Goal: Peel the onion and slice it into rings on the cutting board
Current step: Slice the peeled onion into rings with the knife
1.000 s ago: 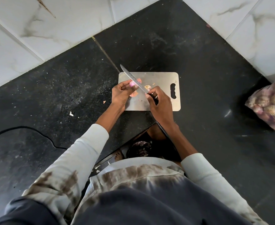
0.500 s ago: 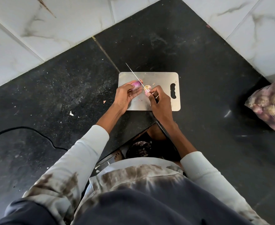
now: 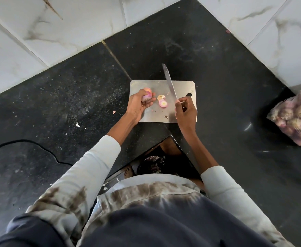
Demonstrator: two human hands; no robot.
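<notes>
A small steel cutting board (image 3: 183, 86) lies on the black counter. My left hand (image 3: 139, 106) holds a pinkish onion (image 3: 147, 93) over the board's left edge, fingers curled under it. Two cut onion pieces rest mid-board: a pale end piece (image 3: 161, 97) and a pink slice (image 3: 163, 103) just below it. My right hand (image 3: 186, 111) grips the handle of a long knife (image 3: 170, 82) over the board's right side. The blade points away from me, lifted clear of the onion, its tip past the board's far edge.
A clear bag of onions (image 3: 295, 118) lies at the right on the black counter (image 3: 75, 97). White marble wall tiles (image 3: 57, 32) run behind. A black cable (image 3: 39, 147) crosses the left side. Onion skin bits (image 3: 77, 124) are scattered. A gap at the counter's corner (image 3: 156, 163) opens below my arms.
My hands have moved apart. The left hand drew the onion to the board's left, the right swung the knife to the right and up, baring two cut pieces on the board.
</notes>
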